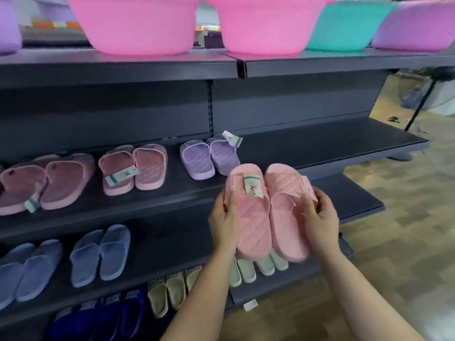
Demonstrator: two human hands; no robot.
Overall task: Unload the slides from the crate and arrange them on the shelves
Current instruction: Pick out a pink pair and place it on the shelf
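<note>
Left hand point(225, 217) and right hand point(317, 215) each grip one light, flexible pink quilted foam slide point(268, 212) by its outer edge.

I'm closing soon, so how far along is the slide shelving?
Done: pink pairs and a lilac pair sit on the middle shelf, blue pairs below. In hand: left hand and right hand hold a pink quilted pair. Left: placing it; the crate is out of view.

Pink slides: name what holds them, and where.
Left hand grips the tagged slide by its outer side; right hand, the other slide likewise.
</note>
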